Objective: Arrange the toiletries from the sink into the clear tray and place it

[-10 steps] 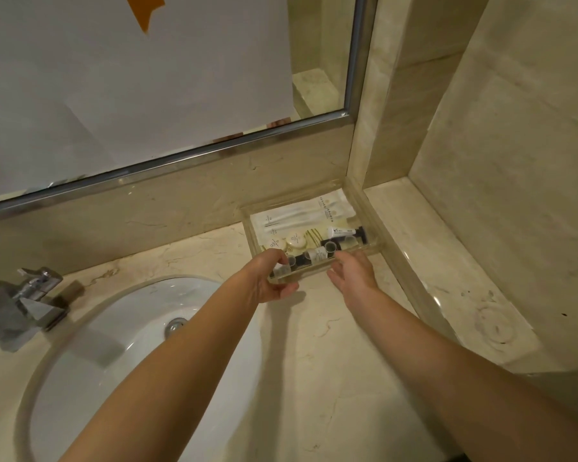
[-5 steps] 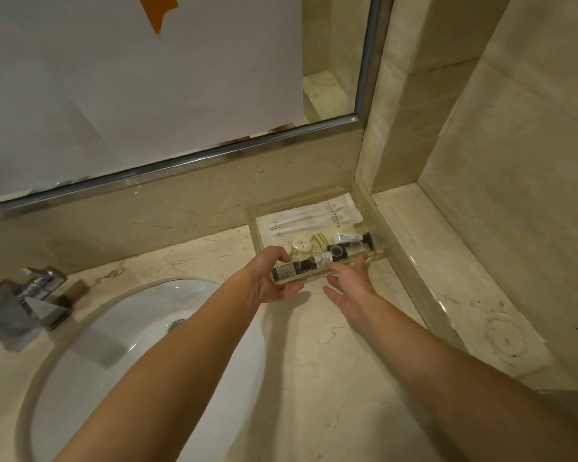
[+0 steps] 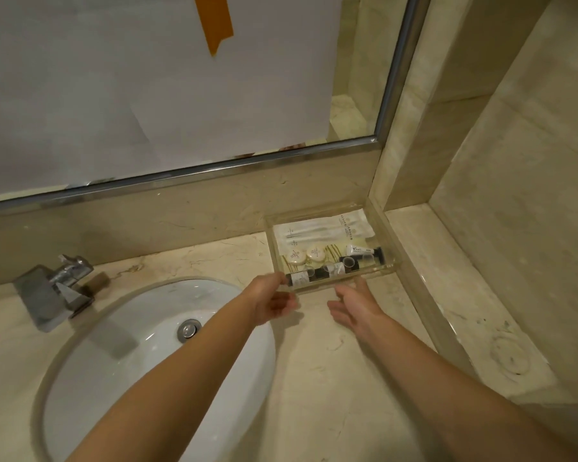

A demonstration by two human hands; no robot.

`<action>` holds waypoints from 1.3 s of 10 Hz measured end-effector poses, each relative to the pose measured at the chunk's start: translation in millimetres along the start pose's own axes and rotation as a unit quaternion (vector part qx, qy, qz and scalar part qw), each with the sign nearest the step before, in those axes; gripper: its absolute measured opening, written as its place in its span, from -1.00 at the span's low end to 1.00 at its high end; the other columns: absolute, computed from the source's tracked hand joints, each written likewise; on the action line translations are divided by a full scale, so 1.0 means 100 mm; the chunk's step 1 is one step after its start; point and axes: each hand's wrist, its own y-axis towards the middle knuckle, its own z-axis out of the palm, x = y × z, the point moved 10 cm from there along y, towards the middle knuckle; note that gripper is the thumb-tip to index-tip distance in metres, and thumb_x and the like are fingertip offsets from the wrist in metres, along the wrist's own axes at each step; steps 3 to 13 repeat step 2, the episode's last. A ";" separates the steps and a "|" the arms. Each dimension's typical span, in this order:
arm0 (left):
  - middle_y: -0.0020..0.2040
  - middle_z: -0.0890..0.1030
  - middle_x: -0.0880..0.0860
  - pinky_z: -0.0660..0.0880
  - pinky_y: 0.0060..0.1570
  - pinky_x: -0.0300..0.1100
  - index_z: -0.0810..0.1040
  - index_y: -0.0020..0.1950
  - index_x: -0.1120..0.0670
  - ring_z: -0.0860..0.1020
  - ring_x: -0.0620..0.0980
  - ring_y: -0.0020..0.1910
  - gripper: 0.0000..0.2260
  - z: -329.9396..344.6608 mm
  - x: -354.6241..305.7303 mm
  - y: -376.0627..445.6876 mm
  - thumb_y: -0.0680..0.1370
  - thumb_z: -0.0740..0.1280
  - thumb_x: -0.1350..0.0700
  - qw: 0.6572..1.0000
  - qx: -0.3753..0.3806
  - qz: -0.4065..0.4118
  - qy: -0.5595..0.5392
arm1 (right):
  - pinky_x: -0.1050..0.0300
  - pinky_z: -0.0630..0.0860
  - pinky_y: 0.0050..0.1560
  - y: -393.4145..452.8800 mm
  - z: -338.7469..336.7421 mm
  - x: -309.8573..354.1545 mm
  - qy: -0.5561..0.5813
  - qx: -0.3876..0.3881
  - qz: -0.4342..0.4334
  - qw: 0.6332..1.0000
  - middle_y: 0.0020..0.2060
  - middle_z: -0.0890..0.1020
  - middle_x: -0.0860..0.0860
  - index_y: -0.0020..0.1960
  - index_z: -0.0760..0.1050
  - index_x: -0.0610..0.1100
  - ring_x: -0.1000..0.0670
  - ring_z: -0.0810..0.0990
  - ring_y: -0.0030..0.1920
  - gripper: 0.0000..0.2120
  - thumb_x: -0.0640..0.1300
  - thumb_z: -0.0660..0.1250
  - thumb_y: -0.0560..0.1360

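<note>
The clear tray (image 3: 386, 233) sits in the back right corner of the marble counter, against the wall and the raised ledge. It holds long white packets (image 3: 324, 228), two round wrapped soaps (image 3: 306, 255), and several small bottles (image 3: 334, 270) lying along its front wall. My left hand (image 3: 271, 300) is at the tray's front left corner with its fingers loosely curled; its fingertips are just at the corner and the thumb hangs below, apart from the tray. My right hand (image 3: 356, 303) lies flat with straight fingers whose tips reach the tray's front wall.
The white sink basin (image 3: 121, 355) with its metal drain (image 3: 189, 328) lies to the left, and the chrome faucet (image 3: 55, 288) stands behind it. A mirror covered with paper (image 3: 167, 95) hangs above. A raised marble ledge (image 3: 464, 311) runs along the right.
The tray has slid back into the corner. My left hand has loosened its grip on the front left corner and drawn back a little. My right hand has pulled slightly toward me.
</note>
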 end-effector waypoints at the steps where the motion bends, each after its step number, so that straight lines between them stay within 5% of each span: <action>1: -0.07 0.60 0.21 0.55 -0.24 -0.12 0.44 0.17 0.26 0.56 0.08 -0.25 -0.79 -0.33 0.09 -0.29 0.60 0.21 0.18 0.996 -0.031 0.036 0.079 | -0.01 0.60 0.04 -0.16 0.15 -0.19 -0.025 0.023 -0.009 0.999 0.05 0.59 -0.10 0.42 0.28 -0.08 -0.06 0.63 -0.04 -0.55 -0.20 0.27 0.55; 2: -0.14 0.63 0.15 0.48 -0.29 -0.17 0.51 0.01 0.17 0.56 0.04 -0.33 -0.77 -0.74 0.59 -0.77 0.45 0.32 0.04 0.988 -0.005 0.024 0.154 | 0.12 0.50 -0.30 -0.47 0.21 -0.58 0.016 0.056 0.000 0.998 -0.12 0.64 -0.17 0.16 0.50 -0.21 -0.05 0.59 -0.30 -0.81 -0.29 0.27 0.55; 13: -0.14 0.63 0.15 0.48 -0.29 -0.17 0.51 0.01 0.17 0.56 0.04 -0.33 -0.77 -0.74 0.59 -0.77 0.45 0.32 0.04 0.988 -0.005 0.024 0.154 | 0.12 0.50 -0.30 -0.47 0.21 -0.58 0.016 0.056 0.000 0.998 -0.12 0.64 -0.17 0.16 0.50 -0.21 -0.05 0.59 -0.30 -0.81 -0.29 0.27 0.55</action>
